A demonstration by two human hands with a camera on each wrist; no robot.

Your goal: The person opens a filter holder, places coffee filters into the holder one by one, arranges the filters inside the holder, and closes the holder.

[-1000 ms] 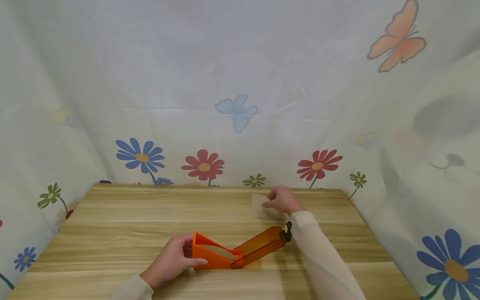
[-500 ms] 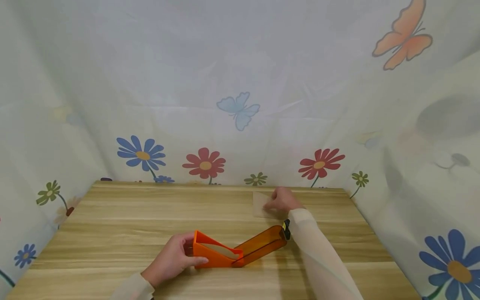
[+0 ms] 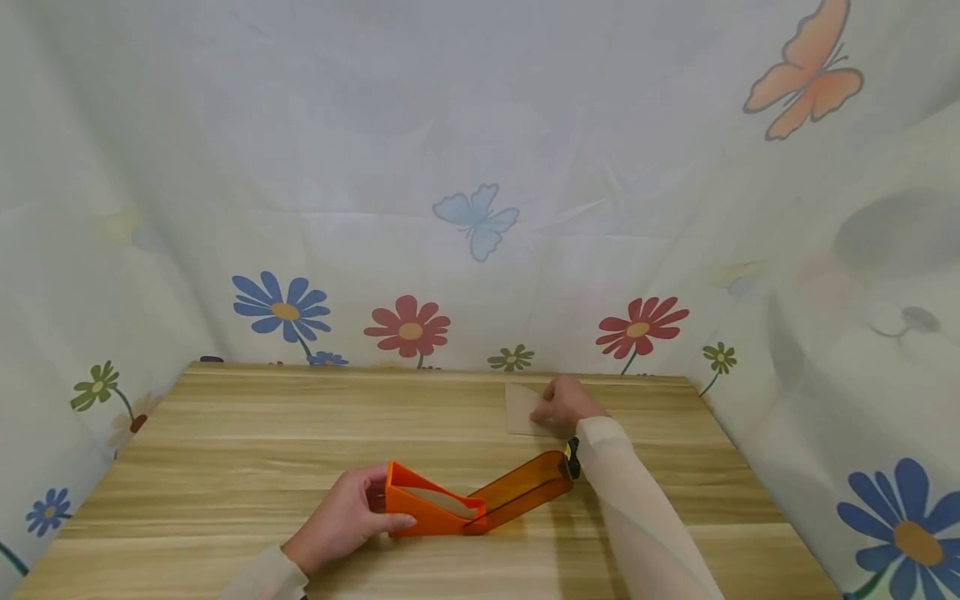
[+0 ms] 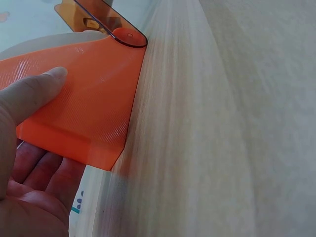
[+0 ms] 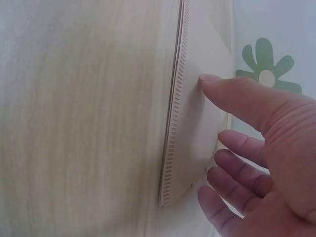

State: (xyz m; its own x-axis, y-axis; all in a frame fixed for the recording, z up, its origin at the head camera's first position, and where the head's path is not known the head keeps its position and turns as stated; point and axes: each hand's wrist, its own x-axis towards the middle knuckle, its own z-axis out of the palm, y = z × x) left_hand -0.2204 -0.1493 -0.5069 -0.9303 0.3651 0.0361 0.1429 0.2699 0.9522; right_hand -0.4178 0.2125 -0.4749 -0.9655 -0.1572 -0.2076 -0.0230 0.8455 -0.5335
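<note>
My left hand [image 3: 341, 512] grips the closed end of an orange coffee-filter holder [image 4: 94, 103], thumb on the near side and fingers behind. Pale filter paper [image 3: 438, 502] shows inside it. Its clear amber lid [image 3: 525, 492] is swung back to the right, with a black and yellow piece [image 3: 573, 458] at the tip. Farther back, a small stack of beige cone coffee filters [image 5: 200, 94] with crimped edges lies flat. My right hand [image 3: 566, 402] is over their right side. In the right wrist view the thumb touches the top filter, while the loosely bent fingers are at the far edge.
The wood-grain table [image 3: 285, 433] ends just behind the filters, against a hanging white cloth [image 3: 337, 167] printed with flowers and butterflies. More cloth hangs along both sides. My right forearm [image 3: 645, 508] passes close beside the lid's tip.
The right fingertips have shifted slightly to the right over the coffee filters, which lie in the same spot. The left hand and the coffee-filter holder have stayed put.
</note>
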